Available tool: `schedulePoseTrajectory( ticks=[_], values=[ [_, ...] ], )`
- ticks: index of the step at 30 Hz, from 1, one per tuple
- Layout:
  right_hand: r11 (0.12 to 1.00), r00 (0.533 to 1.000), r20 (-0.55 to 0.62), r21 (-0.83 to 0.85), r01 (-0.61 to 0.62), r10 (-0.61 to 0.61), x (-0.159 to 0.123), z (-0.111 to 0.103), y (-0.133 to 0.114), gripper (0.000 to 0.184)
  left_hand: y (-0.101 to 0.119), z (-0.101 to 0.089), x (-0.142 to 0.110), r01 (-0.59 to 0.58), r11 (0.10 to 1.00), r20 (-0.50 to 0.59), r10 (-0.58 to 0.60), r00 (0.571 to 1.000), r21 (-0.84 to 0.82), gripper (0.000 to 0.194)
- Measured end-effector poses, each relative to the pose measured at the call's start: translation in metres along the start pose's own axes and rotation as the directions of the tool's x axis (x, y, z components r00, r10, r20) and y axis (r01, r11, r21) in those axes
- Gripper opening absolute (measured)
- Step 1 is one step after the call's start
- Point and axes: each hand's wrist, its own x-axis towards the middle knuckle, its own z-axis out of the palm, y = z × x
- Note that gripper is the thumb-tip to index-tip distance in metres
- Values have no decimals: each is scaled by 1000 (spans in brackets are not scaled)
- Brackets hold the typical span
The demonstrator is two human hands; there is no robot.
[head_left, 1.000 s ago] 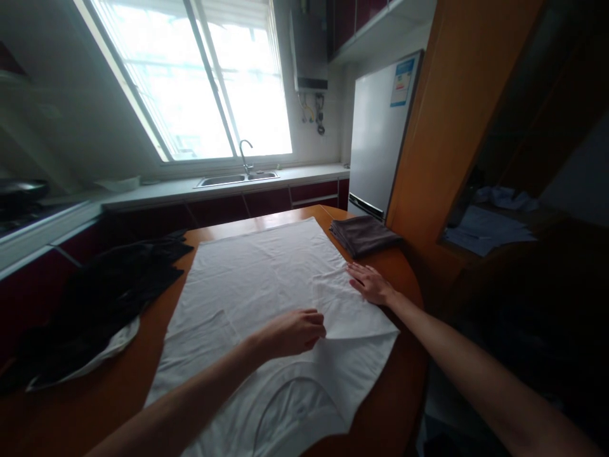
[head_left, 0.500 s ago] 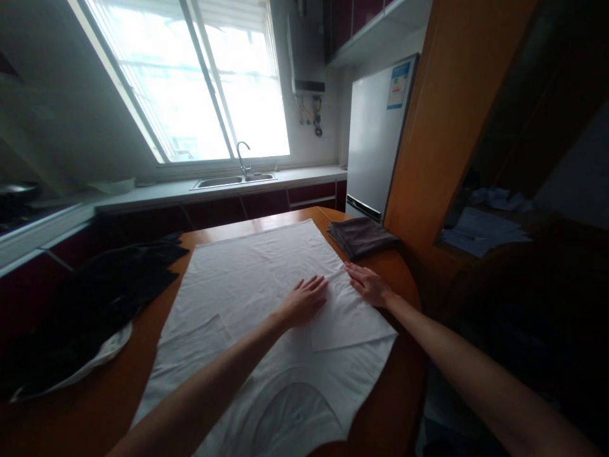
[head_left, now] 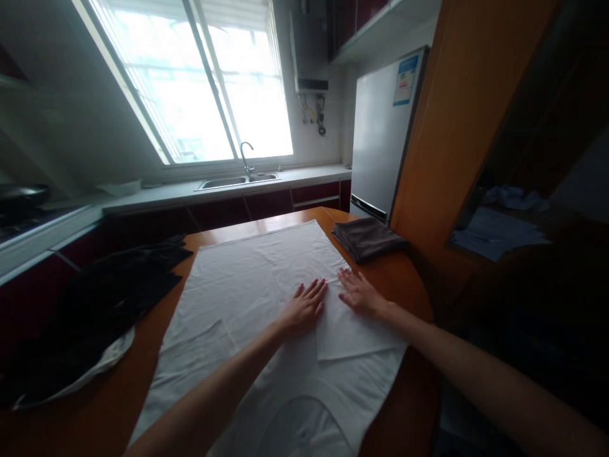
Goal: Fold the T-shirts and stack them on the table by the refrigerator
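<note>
A white T-shirt lies spread on the wooden table, its round neckline toward me and its hem at the far side. Both sleeves are laid inward over the body. My left hand rests flat on the shirt, fingers spread, by the inner edge of the right sleeve. Palm down on that folded sleeve, close to the shirt's right edge, is my right hand, its fingers apart. Neither hand grips the cloth. Part of the shirt is hidden under my left forearm.
A folded dark grey cloth sits at the table's far right. Black garments with a white piece lie on the left. Beyond are a counter with a sink and a fridge.
My right hand has shifted slightly inward from the shirt's edge onto the sleeve, and its fingers have spread. My left hand stays about where it was, fingers a little wider. The view has tilted slightly.
</note>
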Motion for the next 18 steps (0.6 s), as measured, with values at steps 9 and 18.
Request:
schedulePoseTrajectory(
  ticks=[9, 18],
  values=[
    [999, 999, 1, -4, -54, 54, -3, -5, -18, 74, -25, -28, -17, 154, 983, -145, -167, 975, -102, 57],
    [992, 995, 88, -107, 66, -57, -27, 10, -67, 71, -64, -65, -139, 412, 903, -210, -429, 879, -122, 66]
  ],
)
